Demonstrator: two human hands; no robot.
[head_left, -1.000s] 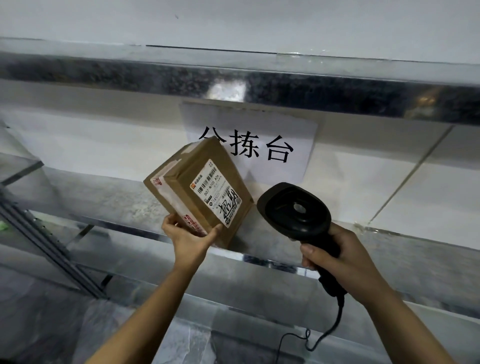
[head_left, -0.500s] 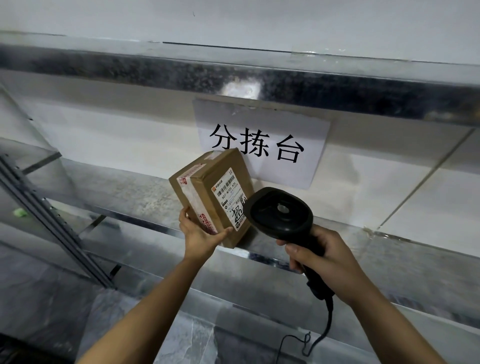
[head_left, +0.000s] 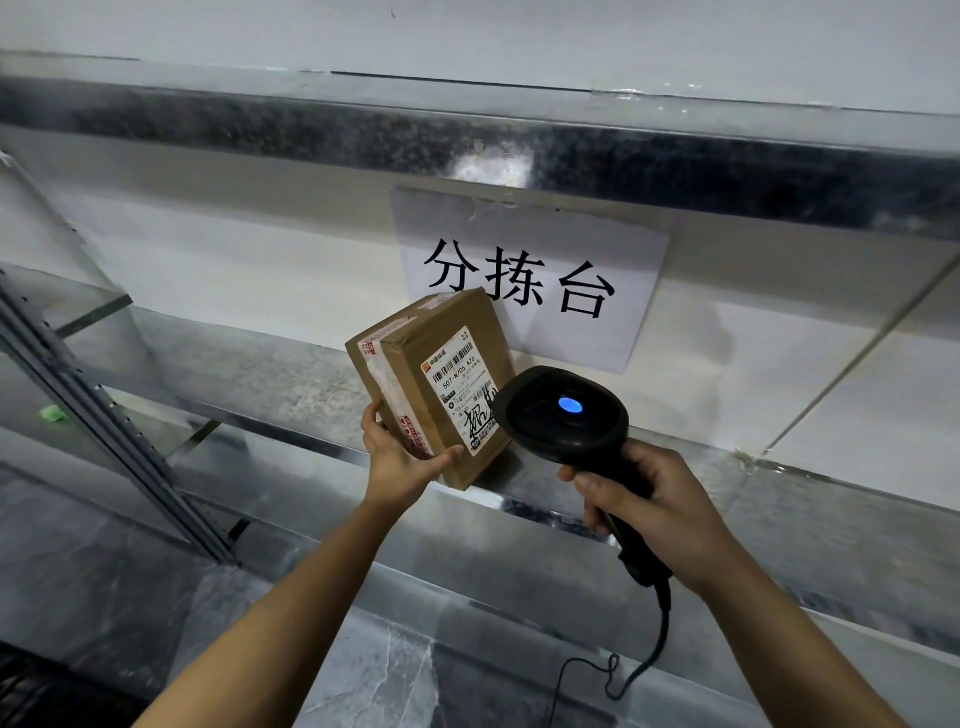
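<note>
The person's left hand grasps the lower corner of a small brown cardboard box sealed with printed tape, holding it tilted just above the speckled galvanised metal shelf under a white paper sign. The right hand is wrapped round the grip of a matte black plastic corded barcode scanner. Its rounded head sits close to the box's glossy white shipping label with a blue light glowing, so I'd judge the scan is under way or just registered, and the parcel has yet to be sorted.

One cardboard box, one barcode scanner, one paper sign.
</note>
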